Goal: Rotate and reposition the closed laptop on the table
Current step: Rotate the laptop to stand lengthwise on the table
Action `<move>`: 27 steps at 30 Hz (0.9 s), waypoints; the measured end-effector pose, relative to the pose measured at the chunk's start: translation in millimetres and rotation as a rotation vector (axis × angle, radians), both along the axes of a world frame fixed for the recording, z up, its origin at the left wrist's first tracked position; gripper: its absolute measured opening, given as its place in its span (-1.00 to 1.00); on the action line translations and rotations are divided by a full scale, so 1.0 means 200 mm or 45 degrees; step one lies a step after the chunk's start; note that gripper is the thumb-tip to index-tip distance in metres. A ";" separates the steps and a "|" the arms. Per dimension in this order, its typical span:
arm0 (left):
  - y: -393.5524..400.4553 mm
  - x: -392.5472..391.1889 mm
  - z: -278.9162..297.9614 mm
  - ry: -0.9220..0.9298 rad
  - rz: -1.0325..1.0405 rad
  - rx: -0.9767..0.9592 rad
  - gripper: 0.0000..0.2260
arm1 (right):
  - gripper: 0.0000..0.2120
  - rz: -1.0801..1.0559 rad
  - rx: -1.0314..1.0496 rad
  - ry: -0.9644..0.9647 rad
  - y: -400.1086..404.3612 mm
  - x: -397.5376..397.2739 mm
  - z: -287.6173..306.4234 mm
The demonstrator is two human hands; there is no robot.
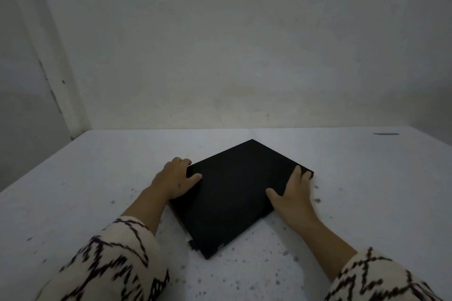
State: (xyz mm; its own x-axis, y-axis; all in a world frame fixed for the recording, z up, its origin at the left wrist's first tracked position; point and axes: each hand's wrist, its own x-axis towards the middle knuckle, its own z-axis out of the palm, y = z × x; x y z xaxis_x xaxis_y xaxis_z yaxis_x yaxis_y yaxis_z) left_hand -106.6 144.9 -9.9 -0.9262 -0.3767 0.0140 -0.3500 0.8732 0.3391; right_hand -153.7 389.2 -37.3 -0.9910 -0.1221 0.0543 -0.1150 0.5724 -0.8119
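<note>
A closed black laptop (234, 193) lies flat on the white speckled table (97, 178), turned diagonally so one corner points toward me and another toward the wall. My left hand (175, 179) grips its left corner, thumb on the lid and fingers curled over the edge. My right hand (292, 197) holds the right edge near the right corner, thumb and fingers spread on the lid. Both forearms wear cream sleeves with black markings.
A plain pale wall (244, 56) stands right behind the table's far edge. A small dark flat mark or object (386, 134) lies at the far right of the table. The table's left edge runs diagonally at the left.
</note>
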 end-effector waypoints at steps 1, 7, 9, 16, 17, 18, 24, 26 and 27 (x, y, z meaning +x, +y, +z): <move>0.00 -0.01 0.00 -0.014 -0.008 0.001 -0.51 | -0.19 0.014 -0.055 -0.021 0.00 0.02 -0.02; 0.00 -0.05 0.00 0.039 0.031 0.019 -0.60 | -0.18 0.028 -0.187 -0.078 0.00 0.07 -0.06; 0.00 -0.06 0.00 0.063 0.038 0.042 -0.61 | -0.22 0.013 -0.185 -0.049 -0.01 0.08 -0.05; 0.00 -0.03 0.01 0.091 0.081 0.138 -0.75 | -0.24 -0.025 -0.218 -0.042 0.00 0.06 0.01; -0.01 -0.02 0.01 0.092 0.088 0.141 -0.77 | -0.26 -0.029 -0.220 -0.046 -0.01 0.05 0.02; -0.01 -0.01 0.01 0.095 0.099 0.147 -0.77 | -0.27 -0.032 -0.231 -0.052 -0.01 0.05 0.03; 0.02 0.06 -0.02 0.139 0.176 0.195 -0.74 | -0.40 -0.109 -0.372 -0.094 -0.03 -0.01 0.08; 0.04 0.08 -0.04 0.160 0.184 0.198 -0.78 | -0.42 -0.108 -0.383 -0.092 -0.04 -0.03 0.10; 0.05 0.10 -0.04 0.173 0.198 0.201 -0.78 | -0.41 -0.107 -0.379 -0.091 -0.04 -0.04 0.11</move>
State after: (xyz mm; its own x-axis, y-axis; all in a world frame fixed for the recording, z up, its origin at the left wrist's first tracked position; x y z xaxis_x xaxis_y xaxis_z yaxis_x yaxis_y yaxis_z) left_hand -87.3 154.5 -17.8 -0.8508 -0.5216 0.0641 -0.4178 0.7453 0.5196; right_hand -160.9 381.2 -16.2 -0.9996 -0.0287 0.0052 -0.0139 0.3132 -0.9496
